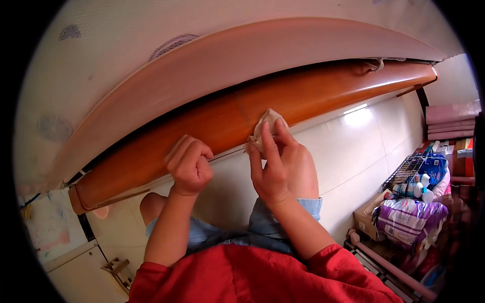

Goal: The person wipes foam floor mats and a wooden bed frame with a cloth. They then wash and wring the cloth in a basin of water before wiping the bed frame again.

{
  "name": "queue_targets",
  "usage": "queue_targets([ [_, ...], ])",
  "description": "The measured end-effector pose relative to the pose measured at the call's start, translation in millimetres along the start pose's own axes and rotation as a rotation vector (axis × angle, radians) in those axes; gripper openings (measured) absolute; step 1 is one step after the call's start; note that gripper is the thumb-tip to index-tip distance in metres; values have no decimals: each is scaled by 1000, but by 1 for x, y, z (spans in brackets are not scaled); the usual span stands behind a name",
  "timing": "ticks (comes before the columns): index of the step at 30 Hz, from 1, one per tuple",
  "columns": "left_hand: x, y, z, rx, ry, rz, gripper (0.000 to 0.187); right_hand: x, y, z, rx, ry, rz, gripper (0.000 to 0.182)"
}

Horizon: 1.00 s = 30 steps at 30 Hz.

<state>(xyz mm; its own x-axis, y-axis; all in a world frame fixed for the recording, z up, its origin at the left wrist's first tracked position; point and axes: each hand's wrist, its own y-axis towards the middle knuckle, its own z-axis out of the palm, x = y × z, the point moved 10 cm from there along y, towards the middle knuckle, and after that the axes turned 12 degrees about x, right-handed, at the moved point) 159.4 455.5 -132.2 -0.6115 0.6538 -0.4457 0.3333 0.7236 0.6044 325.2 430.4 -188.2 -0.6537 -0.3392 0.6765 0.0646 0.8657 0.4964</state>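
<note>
Pale, glossy floor tiles [353,146] with thin straight joints spread beneath a long wooden rail [313,97], which looks bowed in this wide view. The rail is orange-brown and smooth, with a polished sheen and a rounded end at the right. Above it, past a dark gap, runs a broad pinkish band [252,48] with a matt face, and over that hangs whitish netting [96,65] with a fine mesh and darker patterned patches.

The person wears a soft, wrinkled red top [252,275] and light blue denim shorts [202,235], knees bent toward the rail. At the right, on the floor side, are a crinkled purple and white plastic package [410,219], a brown cardboard box [365,217], a black wire basket [404,169], small white and blue bottles [410,190] and a stack of flat pink bundles [451,121].

The right hand [273,164] has its fingers slightly parted and bent over a crumpled, off-white cloth [260,132], held at the fingertips. The thin, creased cloth is at the rail's near edge, around mid-length. The left hand [189,164] is curled into a loose fist beside that edge; whether it touches the wood cannot be told. A thin white cord [376,65] loops over the rail's upper edge.
</note>
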Motion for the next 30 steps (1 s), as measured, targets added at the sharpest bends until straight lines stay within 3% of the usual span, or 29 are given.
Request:
queue_targets([
  [3,-1,1,1,0,-6,-6,15,0,0,-3,8,-12,-24,50],
  [6,0,2,0,-5,-9,-23,15,0,13,-12,157,-95,-18,46],
  [7,-1,2,-1,-4,-4,-22,15,-3,15,-13,156,-90,-19,46],
  [9,4,3,0,39,-23,-65,16,-13,16,-31,-54,-109,11,42],
  [14,6,7,0,33,-78,-141,16,-9,16,-26,-60,-58,6,42],
  [16,3,12,-1,9,-100,-150,16,4,18,-17,39,-95,-23,44],
  [23,-1,19,14,53,-82,-58,16,19,24,-11,170,-128,-65,42],
  [27,0,18,14,66,-85,-31,17,-13,24,-26,68,-77,83,39],
  [30,-1,18,15,51,-88,-33,17,-7,25,-23,78,-97,79,39],
])
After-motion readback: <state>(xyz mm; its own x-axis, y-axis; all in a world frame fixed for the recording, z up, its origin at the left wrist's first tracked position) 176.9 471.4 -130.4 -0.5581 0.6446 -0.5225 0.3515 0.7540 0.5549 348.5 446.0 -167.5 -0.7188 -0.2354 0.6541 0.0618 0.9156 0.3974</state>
